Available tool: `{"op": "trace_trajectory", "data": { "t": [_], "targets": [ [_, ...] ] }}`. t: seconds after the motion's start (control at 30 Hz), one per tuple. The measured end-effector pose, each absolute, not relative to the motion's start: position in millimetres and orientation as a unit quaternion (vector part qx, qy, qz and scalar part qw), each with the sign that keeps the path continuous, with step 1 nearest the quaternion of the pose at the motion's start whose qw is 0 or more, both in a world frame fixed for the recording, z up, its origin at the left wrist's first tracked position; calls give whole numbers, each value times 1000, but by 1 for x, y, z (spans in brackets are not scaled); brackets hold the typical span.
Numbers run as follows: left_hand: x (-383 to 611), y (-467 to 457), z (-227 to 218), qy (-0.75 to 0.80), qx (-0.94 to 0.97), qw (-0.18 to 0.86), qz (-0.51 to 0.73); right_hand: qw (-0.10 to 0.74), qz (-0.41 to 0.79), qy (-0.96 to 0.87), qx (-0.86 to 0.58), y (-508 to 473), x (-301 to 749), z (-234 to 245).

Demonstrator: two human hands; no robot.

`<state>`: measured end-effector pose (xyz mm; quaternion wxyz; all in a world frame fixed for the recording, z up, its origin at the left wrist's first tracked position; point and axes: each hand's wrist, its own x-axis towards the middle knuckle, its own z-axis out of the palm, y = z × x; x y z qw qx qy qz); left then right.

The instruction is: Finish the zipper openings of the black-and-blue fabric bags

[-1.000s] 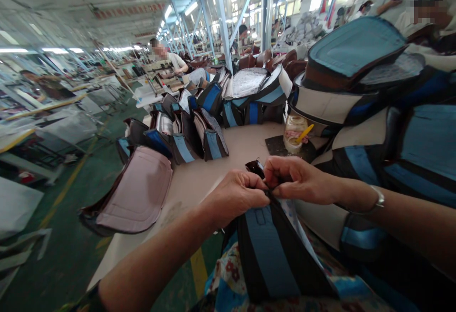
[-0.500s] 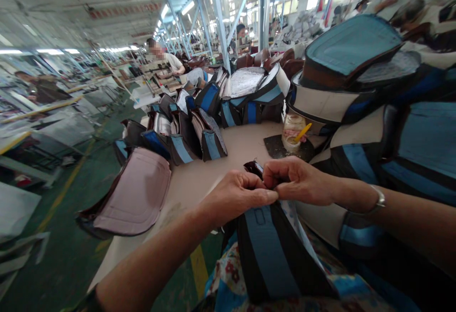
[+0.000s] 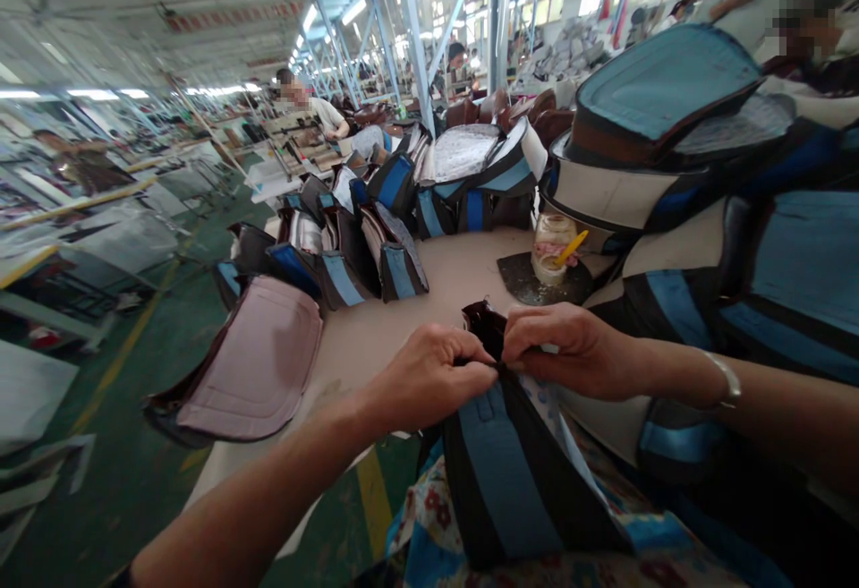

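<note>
At the near edge of the table (image 3: 429, 302), your left hand (image 3: 429, 382) is closed tight, thumb and fingertips pinched on the top edge of the black-and-blue bag (image 3: 503, 481). Your right hand (image 3: 570, 351) meets it tip to tip and is clenched on the same edge. No gap shows between the two hands.

The bag stands upright over your lap, leaning against the table's near edge, with its blue centre stripe facing you. A dark glossy flap (image 3: 483, 319) rises just behind your fingertips. Whether the bag's mouth is open cannot be told, because your hands cover it.

Containers: a glass jar (image 3: 551, 252) stands on a dark mat (image 3: 527, 288), beyond your right hand and apart from it. It holds a pale mass with some pink in it, which cannot be identified. A yellow handle (image 3: 572, 248) sticks out of the jar's mouth, tilted to the right.

A row of small blue-striped bags (image 3: 376, 252) stands upright further back on the table. A pink padded panel (image 3: 255, 364) overhangs the table's left edge. A tall stack of blue panels (image 3: 671, 105) rises at the right.
</note>
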<state>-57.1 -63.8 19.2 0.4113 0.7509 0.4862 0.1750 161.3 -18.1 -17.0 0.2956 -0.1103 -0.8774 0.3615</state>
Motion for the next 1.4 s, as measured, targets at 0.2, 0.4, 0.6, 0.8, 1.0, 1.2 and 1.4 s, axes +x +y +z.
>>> {"op": "trace_trajectory", "data": {
  "t": [0.2, 0.4, 0.6, 0.8, 1.0, 1.2, 1.4],
  "targets": [
    [-67, -43, 13, 458, 694, 545, 110, 270, 156, -950, -33, -15, 170, -23],
    [-62, -46, 10, 411, 750, 512, 81, 262, 267, -926, -51, -17, 181, -21],
    [-53, -55, 25, 368, 842, 377, 122, 196, 428, -873, -131, 5, 172, -4],
    [-55, -62, 21, 375, 871, 302, 98, 154, 353, -923, -23, 0, 164, -5],
    [-67, -56, 24, 401, 807, 424, 92, 140, 439, -886, -63, -4, 171, -5],
    [-87, -36, 30, 376, 772, 509, 60, 65, 592, -789, -151, 1, 162, 5],
    [-91, -27, 23, 282, 802, 524, 44, 40, 536, -830, -149, 0, 151, -6]
  ]
}}
